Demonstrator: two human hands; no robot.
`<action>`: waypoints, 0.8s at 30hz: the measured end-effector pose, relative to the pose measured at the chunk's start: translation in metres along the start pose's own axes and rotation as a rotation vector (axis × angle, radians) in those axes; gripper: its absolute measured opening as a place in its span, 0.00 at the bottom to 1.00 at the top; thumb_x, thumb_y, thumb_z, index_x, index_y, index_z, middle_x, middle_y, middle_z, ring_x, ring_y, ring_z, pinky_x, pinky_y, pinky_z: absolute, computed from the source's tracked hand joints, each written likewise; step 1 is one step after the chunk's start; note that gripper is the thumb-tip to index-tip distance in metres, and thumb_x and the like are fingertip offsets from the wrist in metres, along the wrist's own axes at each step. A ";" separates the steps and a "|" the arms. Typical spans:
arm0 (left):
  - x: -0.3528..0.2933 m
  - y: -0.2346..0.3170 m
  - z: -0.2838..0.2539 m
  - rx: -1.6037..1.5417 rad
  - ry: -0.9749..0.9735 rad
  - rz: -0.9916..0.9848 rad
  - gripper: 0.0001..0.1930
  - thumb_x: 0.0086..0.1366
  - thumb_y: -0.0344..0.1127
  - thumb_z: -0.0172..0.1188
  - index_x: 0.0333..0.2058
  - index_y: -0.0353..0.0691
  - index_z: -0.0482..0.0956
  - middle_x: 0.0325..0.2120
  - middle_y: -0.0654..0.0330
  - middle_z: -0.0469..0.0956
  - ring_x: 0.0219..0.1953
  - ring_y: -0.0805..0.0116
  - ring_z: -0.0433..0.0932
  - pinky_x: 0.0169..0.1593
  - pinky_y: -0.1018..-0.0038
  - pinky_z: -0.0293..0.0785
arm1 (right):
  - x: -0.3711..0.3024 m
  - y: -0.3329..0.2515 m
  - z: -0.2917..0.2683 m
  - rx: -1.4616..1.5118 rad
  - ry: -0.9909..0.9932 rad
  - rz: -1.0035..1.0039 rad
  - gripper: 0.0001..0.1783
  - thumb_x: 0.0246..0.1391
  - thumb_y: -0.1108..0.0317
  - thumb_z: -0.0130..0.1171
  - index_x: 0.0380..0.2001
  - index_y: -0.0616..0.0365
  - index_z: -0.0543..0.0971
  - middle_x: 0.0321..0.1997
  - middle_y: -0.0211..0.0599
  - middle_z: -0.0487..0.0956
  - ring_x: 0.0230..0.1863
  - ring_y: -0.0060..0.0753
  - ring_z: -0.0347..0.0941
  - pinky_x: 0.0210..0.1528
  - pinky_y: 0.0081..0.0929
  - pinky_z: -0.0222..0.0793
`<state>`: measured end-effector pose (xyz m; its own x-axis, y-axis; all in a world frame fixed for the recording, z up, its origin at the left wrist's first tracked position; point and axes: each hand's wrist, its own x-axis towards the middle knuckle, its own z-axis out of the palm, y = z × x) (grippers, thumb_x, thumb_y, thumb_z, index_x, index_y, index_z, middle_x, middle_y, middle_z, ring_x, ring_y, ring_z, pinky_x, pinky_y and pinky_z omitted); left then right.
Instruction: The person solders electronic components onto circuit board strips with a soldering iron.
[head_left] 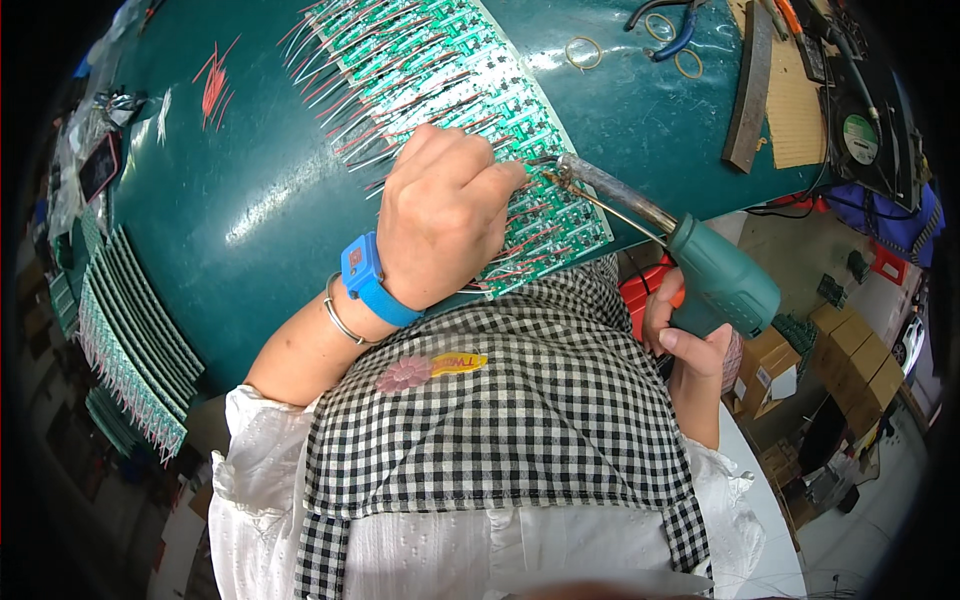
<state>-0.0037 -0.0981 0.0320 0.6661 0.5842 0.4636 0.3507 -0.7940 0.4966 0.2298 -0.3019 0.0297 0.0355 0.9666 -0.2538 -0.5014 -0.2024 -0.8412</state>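
A long panel of green circuit boards (548,130) lies across the table, with rows of red and pale wires (335,95) sticking out past its left side. Over the panel's near part, my left hand (440,205) is closed, fingertips together at the board; whatever they pinch is hidden behind the knuckles. My right hand (685,335) is wrapped round the handle of a green soldering gun (728,275). Its metal barrel points left, and the tip meets the panel right beside my left fingertips. A thin rod runs alongside the barrel to the same spot.
Stacked wired panels (135,345) hang at the table's left edge, below a phone (99,166). Loose red wires (213,90) lie at the far left. Blue-handled pliers (675,38), rubber bands (583,53), a dark metal bar (748,95) and a spool (860,138) occupy the far right.
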 end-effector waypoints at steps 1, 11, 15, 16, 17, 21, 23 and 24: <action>0.000 0.000 0.001 0.000 0.001 0.000 0.12 0.42 0.21 0.69 0.28 0.39 0.82 0.20 0.61 0.71 0.23 0.62 0.71 0.28 0.70 0.67 | -0.001 0.002 0.000 -0.001 0.000 0.000 0.28 0.40 0.79 0.62 0.47 0.75 0.67 0.28 0.41 0.72 0.20 0.27 0.68 0.22 0.21 0.66; -0.001 -0.003 0.004 -0.100 0.061 -0.051 0.10 0.42 0.21 0.65 0.26 0.40 0.81 0.19 0.61 0.69 0.24 0.61 0.72 0.30 0.68 0.67 | 0.000 0.000 0.005 0.036 0.080 -0.031 0.26 0.40 0.78 0.62 0.45 0.74 0.67 0.28 0.45 0.72 0.19 0.27 0.67 0.20 0.23 0.65; 0.000 -0.001 0.003 -0.118 0.047 -0.087 0.10 0.42 0.22 0.68 0.26 0.40 0.81 0.19 0.61 0.70 0.25 0.61 0.73 0.31 0.68 0.69 | 0.001 -0.001 0.006 0.019 0.078 -0.029 0.29 0.40 0.77 0.62 0.47 0.77 0.66 0.28 0.45 0.73 0.19 0.26 0.67 0.20 0.22 0.65; -0.001 -0.002 0.002 -0.118 0.046 -0.087 0.10 0.42 0.22 0.68 0.26 0.40 0.81 0.19 0.61 0.70 0.25 0.61 0.73 0.31 0.68 0.69 | 0.000 0.000 0.005 0.020 0.078 -0.029 0.29 0.40 0.77 0.62 0.47 0.77 0.66 0.28 0.45 0.73 0.19 0.26 0.67 0.20 0.22 0.65; -0.001 -0.003 0.003 -0.111 0.049 -0.074 0.10 0.42 0.22 0.68 0.26 0.40 0.81 0.19 0.61 0.70 0.25 0.61 0.73 0.31 0.68 0.68 | 0.000 0.001 0.003 0.036 0.051 -0.036 0.29 0.40 0.78 0.62 0.48 0.77 0.66 0.27 0.45 0.73 0.19 0.26 0.67 0.20 0.22 0.65; 0.000 -0.003 0.003 -0.089 0.037 -0.045 0.10 0.43 0.21 0.67 0.26 0.39 0.81 0.19 0.61 0.70 0.25 0.61 0.72 0.31 0.68 0.68 | -0.001 0.002 0.007 0.048 0.113 -0.020 0.25 0.40 0.78 0.62 0.45 0.74 0.67 0.24 0.42 0.71 0.19 0.26 0.67 0.21 0.21 0.64; 0.001 -0.003 0.004 -0.095 0.035 -0.042 0.09 0.43 0.21 0.67 0.26 0.39 0.82 0.19 0.61 0.70 0.25 0.61 0.72 0.30 0.68 0.68 | -0.001 0.001 0.005 0.049 0.090 -0.001 0.23 0.40 0.79 0.61 0.43 0.72 0.68 0.24 0.41 0.71 0.19 0.26 0.67 0.21 0.21 0.64; 0.002 -0.003 0.004 -0.099 0.033 -0.039 0.09 0.43 0.21 0.67 0.26 0.39 0.82 0.19 0.61 0.70 0.25 0.61 0.72 0.30 0.68 0.68 | -0.001 0.001 0.004 0.050 0.064 0.018 0.21 0.40 0.79 0.61 0.40 0.70 0.68 0.23 0.40 0.71 0.19 0.26 0.67 0.22 0.21 0.65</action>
<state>-0.0010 -0.0952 0.0279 0.6307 0.6208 0.4657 0.3081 -0.7510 0.5840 0.2258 -0.3021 0.0312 0.0810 0.9505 -0.3000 -0.5447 -0.2099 -0.8120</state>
